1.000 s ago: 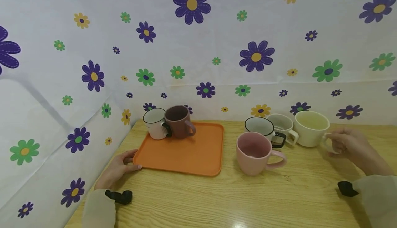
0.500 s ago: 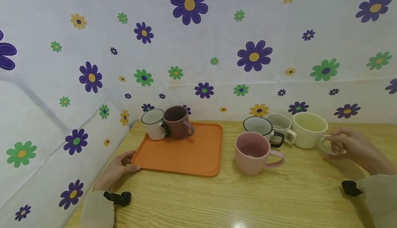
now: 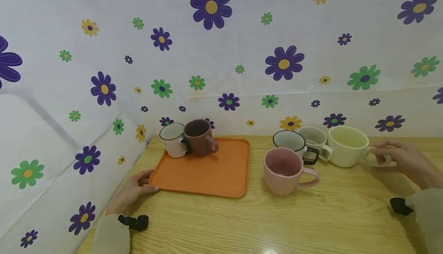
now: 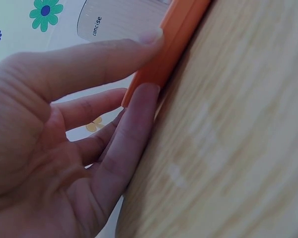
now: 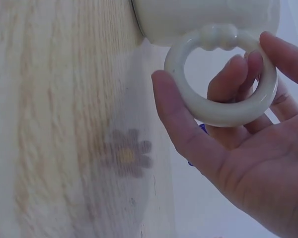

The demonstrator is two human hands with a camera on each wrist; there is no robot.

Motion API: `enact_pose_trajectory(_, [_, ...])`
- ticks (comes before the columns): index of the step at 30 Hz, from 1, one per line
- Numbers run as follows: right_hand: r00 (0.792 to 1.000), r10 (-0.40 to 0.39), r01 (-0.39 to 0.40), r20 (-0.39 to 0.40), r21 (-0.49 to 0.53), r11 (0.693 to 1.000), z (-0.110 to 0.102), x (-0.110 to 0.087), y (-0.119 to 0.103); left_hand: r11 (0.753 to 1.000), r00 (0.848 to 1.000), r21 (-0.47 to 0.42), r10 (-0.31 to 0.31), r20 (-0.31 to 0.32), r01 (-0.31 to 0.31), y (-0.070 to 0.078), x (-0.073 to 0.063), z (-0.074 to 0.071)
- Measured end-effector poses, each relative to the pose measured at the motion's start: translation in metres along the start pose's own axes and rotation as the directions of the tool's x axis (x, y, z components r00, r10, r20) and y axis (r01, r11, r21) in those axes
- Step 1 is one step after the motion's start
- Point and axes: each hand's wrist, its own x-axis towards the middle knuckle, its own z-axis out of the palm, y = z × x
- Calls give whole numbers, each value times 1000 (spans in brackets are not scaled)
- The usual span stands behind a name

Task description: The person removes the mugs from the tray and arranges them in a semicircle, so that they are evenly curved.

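Observation:
My right hand (image 3: 403,161) holds the ring-shaped handle of a cream mug (image 3: 347,151) at the table's right. In the right wrist view, curled fingers pass through that handle (image 5: 223,113) while the thumb lies along its outside. The mug stands upright. My left hand (image 3: 129,193) grips the near left corner of an orange tray (image 3: 207,179), thumb and fingers against its rim. On the tray's far left stand a white mug (image 3: 173,146) with black rim and handle, and a brown mug (image 3: 199,145).
Left of the cream mug stand a pale grey mug (image 3: 313,138), a black-rimmed white mug (image 3: 288,141) and, nearest, a pink mug (image 3: 282,181). They cluster closely on the wooden table (image 3: 214,225). A flower-patterned sheet (image 3: 242,35) hangs behind and to the left.
The cream mug's handle has turned from facing forward right to pointing right, and my right hand has shifted right with it. My left hand stays at the tray corner.

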Motion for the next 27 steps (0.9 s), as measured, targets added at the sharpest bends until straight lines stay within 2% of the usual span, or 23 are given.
enact_pose_trajectory(12, [1000,-12,13,-4,86,996,-3,7,-4,1000,1000,-13,-3,1,3,-2,1,0])
enact_pose_trajectory(27, [1000,-9,9,-6,43,999,-7,16,1,1000,1000,-18,-5,1,5,-2,1,0])
